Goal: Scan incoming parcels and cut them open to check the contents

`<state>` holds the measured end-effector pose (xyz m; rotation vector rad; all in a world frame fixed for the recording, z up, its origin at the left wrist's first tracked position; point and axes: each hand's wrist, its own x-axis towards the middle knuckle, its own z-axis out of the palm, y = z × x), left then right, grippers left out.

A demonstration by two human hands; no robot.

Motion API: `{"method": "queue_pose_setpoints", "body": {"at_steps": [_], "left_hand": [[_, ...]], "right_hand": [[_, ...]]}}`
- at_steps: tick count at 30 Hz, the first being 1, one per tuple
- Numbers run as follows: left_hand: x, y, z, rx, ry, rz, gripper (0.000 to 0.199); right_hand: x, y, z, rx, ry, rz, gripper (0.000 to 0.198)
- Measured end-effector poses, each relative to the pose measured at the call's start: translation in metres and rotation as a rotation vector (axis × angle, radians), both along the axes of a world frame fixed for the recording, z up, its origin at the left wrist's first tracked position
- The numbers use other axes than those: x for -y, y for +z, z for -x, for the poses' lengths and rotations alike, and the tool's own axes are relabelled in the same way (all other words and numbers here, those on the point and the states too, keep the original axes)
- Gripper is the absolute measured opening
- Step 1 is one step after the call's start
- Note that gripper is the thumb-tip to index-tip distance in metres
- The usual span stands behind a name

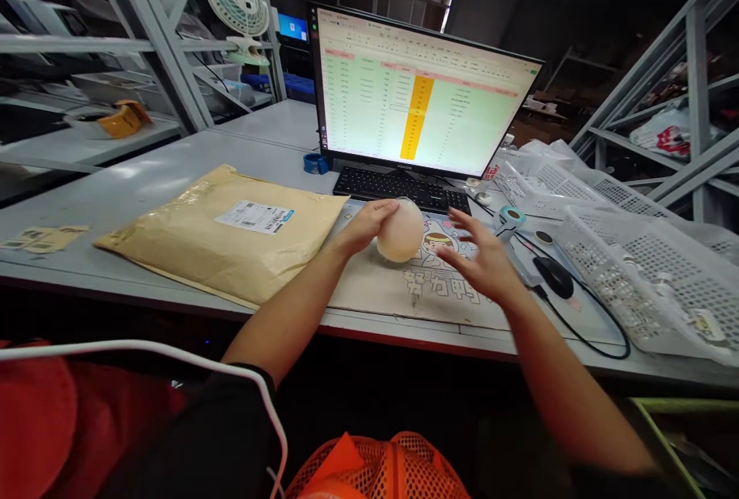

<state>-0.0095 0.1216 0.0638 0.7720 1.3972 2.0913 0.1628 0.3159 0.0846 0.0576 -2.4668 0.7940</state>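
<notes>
You have the round translucent roll (400,233) (its pale, glossy disc looks like clear tape, though its core can't be made out) pinched at its upper left rim by your left hand (368,223), while your right hand (482,256) is apart from it, fingers spread and thumb toward it. The roll is over the left half of the printed desk mat (369,283), between the keyboard's (369,183) front edge and the worktop's (178,156) front edge, just beside the padded mailer's (190,226) right corner. The step in hand seems to be holding and handling that roll; a two-handed grip would call for the right fingers to close on its opposite rim while the left pinch stays firm. Your left fingertips are partly hidden by the roll, and whether it touches the mat can't be told. The mailer's shipping label (254,216) is too small to read, and the near plastic basket (687,268) is cut off at the right.
</notes>
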Motion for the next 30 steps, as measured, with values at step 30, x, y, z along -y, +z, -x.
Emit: {"method": "queue_pose_setpoints", "body": {"at_steps": [30], "left_hand": [[0.027, -0.01, 0.039, -0.15, 0.288, -0.008, 0.064]], "right_hand": [[0.017, 0.044, 0.157, 0.121, 0.399, 0.946, 0.065]]}}
